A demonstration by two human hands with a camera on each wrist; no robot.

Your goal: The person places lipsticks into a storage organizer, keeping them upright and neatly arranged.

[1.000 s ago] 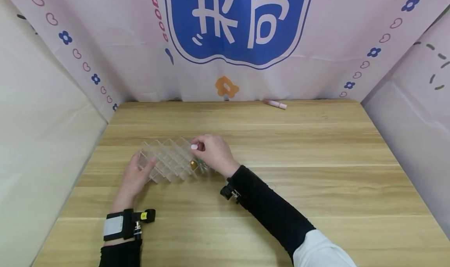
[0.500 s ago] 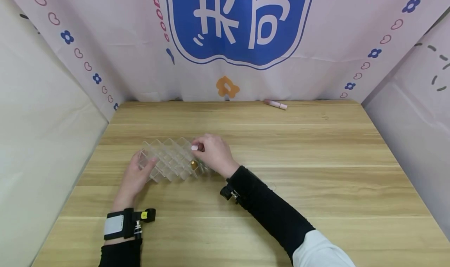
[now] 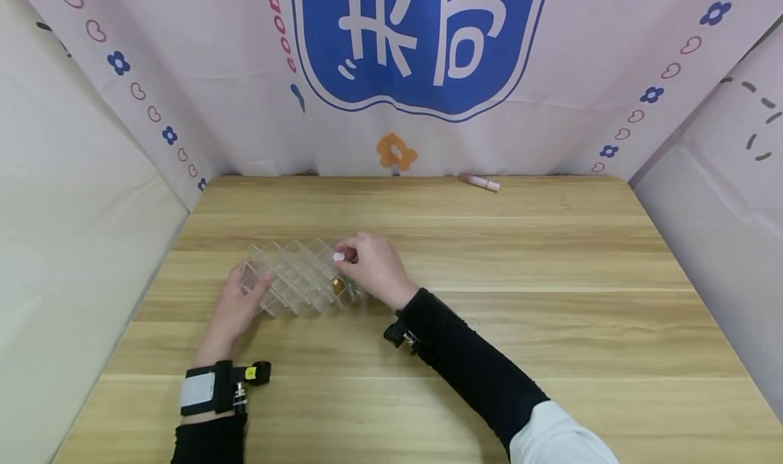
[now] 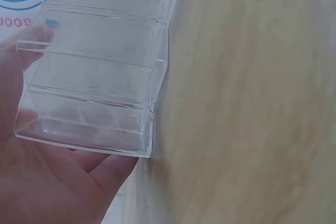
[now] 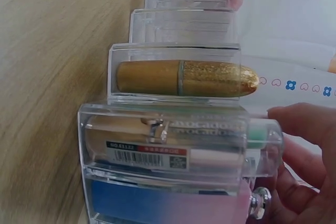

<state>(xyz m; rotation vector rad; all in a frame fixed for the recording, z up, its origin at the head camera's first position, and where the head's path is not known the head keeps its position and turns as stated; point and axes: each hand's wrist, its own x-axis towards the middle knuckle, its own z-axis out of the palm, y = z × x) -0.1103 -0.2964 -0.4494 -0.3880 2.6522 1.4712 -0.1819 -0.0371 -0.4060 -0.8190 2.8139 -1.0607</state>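
Note:
A clear lipstick organizer (image 3: 300,280) with diamond-shaped slots stands on the table, left of the middle. My left hand (image 3: 241,301) grips its left end; the left wrist view shows the thumb and fingers around the clear walls (image 4: 100,77). Above the organizer's right end, my right hand (image 3: 374,263) pinches a small tube with a whitish end (image 3: 339,256), mostly hidden by the fingers. In the right wrist view, a gold lipstick (image 5: 184,78), a labelled lip tube with a mint collar (image 5: 256,134) and a blue-pink tube (image 5: 168,200) sit in the slots, near my right fingers.
A pink lipstick (image 3: 480,181) lies at the table's back edge, against the printed backdrop (image 3: 342,141). White cloth walls (image 3: 73,246) stand along both sides. Bare wood-grain tabletop (image 3: 489,260) stretches to the right of the organizer.
The view has shifted very slightly. Both hands, the organizer and the pinched tube stay in nearly the same places.

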